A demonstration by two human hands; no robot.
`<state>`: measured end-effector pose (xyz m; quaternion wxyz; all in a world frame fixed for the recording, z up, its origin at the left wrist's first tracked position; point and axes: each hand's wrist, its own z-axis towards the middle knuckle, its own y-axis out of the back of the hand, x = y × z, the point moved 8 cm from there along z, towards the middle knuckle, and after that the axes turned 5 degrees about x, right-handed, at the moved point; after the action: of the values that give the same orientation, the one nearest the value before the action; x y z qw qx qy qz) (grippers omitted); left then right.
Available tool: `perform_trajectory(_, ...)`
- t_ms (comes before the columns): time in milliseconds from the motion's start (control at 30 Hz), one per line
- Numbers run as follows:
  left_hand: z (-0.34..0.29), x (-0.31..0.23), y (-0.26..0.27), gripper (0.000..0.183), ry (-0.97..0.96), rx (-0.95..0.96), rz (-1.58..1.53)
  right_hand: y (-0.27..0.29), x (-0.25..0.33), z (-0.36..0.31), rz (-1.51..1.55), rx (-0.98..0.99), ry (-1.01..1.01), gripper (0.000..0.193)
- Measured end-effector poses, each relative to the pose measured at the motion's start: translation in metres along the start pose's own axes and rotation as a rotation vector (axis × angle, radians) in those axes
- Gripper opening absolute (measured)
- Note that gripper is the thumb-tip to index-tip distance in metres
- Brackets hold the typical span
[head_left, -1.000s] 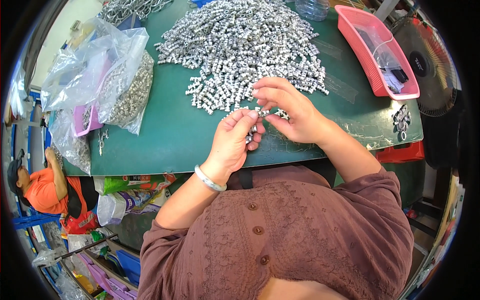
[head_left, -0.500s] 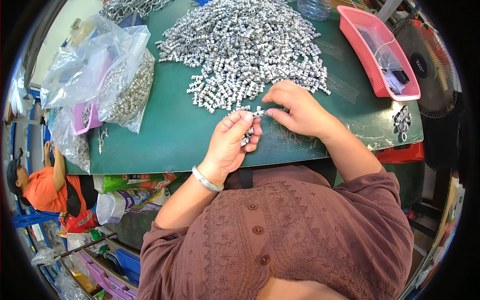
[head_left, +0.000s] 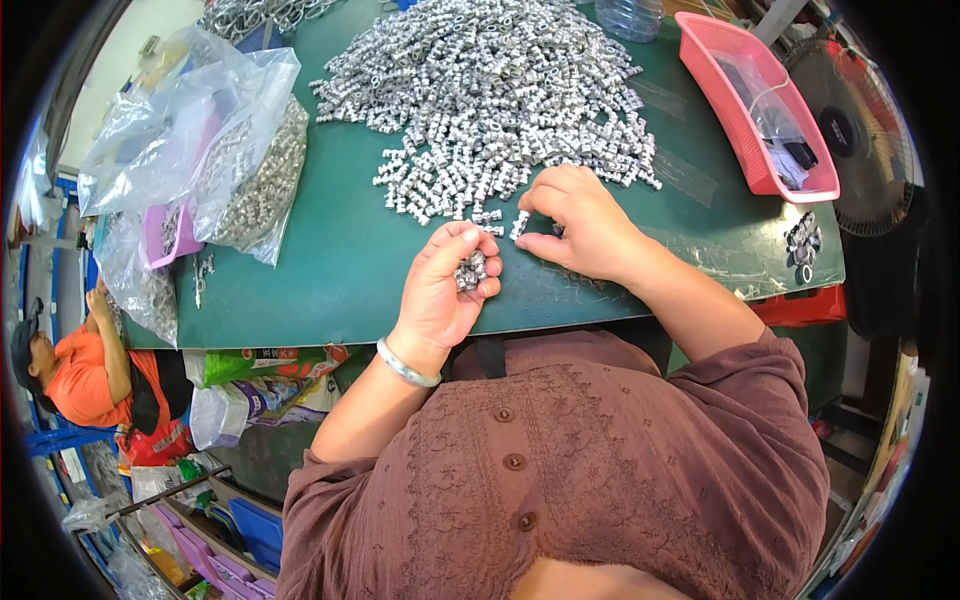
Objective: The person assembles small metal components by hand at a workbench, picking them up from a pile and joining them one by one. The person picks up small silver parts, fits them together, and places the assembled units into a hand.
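Several small silvery metal fittings (head_left: 469,271) lie in the curled fingers of my left hand (head_left: 432,290), its palm turned up. My right hand (head_left: 583,222) pinches one ridged metal fitting (head_left: 519,224) between thumb and fingertips, a short gap to the right of the left hand. A couple of loose fittings (head_left: 487,216) rest on the table just beyond the left fingertips. Past both hands spreads a big heap of the same fittings (head_left: 490,90) on the green tabletop (head_left: 340,250).
Clear plastic bags of metal parts (head_left: 255,190) and a purple scoop (head_left: 170,235) stand at left. A pink basket (head_left: 745,110), dark rings (head_left: 803,240) and a fan (head_left: 850,130) are at right. A co-worker in orange (head_left: 90,375) is at far left.
My hands have drawn apart, the left moving slightly left and nearer to me. The fitting that was between both hands now stands more upright in my right fingers.
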<state>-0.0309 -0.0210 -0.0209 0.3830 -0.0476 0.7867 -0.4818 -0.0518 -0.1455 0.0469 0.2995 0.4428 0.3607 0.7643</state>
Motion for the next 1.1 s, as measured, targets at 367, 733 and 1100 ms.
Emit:
perform_trajectory(367, 0.002, 0.012, -0.013, 0.014, 0.055, -0.007, 0.136, 0.03, 0.021, 0.0, 0.111, -0.172, 0.183, 0.038)
perform_trajectory(733, 0.004, 0.01, -0.022, 0.012, 0.067, 0.181, 0.034, 0.023, -0.024, -0.018, 0.043, 0.297, -0.015, 0.026)
perform_trajectory(1100, 0.004, 0.011, -0.013, 0.012, 0.082, 0.032, -0.012, 0.013, -0.025, -0.016, 0.162, 0.342, -0.098, 0.015)
